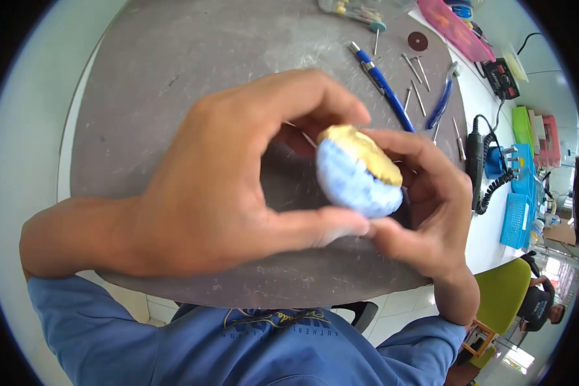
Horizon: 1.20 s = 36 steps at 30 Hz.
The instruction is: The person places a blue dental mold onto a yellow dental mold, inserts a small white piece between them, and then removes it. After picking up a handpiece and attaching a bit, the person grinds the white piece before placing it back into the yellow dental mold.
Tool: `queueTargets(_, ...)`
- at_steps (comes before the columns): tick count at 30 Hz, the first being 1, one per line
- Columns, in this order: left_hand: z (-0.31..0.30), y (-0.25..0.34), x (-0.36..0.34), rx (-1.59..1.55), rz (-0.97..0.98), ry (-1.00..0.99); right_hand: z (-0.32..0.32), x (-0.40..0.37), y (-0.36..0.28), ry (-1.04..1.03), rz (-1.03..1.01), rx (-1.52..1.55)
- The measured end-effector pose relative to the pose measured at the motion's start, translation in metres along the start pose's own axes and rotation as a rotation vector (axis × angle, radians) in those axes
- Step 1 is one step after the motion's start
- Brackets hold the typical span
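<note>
A rounded piece, light blue below (pixel 350 180) with a gold-coloured part (pixel 368 154) on its upper right side, is held up over the grey table. My left hand (pixel 238 174) curls round it from the left, its thumb tip at the lower edge and its fingers behind the top. From the right, my right hand (pixel 428 199) holds the same piece between thumb and fingers. Both thumb tips meet just under it. The fingertips behind the piece are partly hidden, and the image is slightly blurred there.
Beyond the hands on the grey table (pixel 174 45) lie a blue pen (pixel 385 87), several metal bits (pixel 418 98), a brown disc (pixel 417 41) and a blue-handled tool (pixel 441 103). At right are a black handpiece (pixel 475 161), blue baskets (pixel 516 220) and a seated person (pixel 539 305).
</note>
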<state>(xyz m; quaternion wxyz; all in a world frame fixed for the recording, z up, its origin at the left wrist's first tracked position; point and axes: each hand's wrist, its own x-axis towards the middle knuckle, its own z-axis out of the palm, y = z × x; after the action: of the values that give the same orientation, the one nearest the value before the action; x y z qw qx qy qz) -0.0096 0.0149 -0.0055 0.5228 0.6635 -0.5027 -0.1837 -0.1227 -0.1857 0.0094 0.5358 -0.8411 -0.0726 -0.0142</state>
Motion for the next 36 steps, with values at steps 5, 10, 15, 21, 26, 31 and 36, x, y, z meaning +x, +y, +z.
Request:
queueTargets(5,0.008,0.006,0.014,-0.552,-0.191,0.113,-0.009,0.008,-0.012,0.104,0.248,0.537)
queueTargets(10,0.009,-0.006,0.025,-0.527,-0.214,0.122,-0.016,0.006,-0.007,0.152,0.289,0.625)
queueTargets(15,0.009,-0.003,0.022,-0.607,-0.247,0.145,-0.014,0.004,-0.008,0.186,0.275,0.5)
queueTargets(21,0.009,-0.001,0.02,-0.679,-0.305,0.142,-0.004,0.01,-0.009,0.333,0.053,0.335)
queueTargets(26,0.005,0.001,0.02,-0.627,-0.351,0.124,-0.012,0.006,-0.008,0.238,0.126,0.166)
queueTargets(31,0.004,0.003,0.022,-0.613,-0.407,0.064,-0.012,0.007,-0.001,0.241,0.13,0.23)
queueTargets(36,0.006,0.003,0.024,-0.516,-0.476,0.052,-0.013,0.002,0.004,0.219,0.242,0.198)
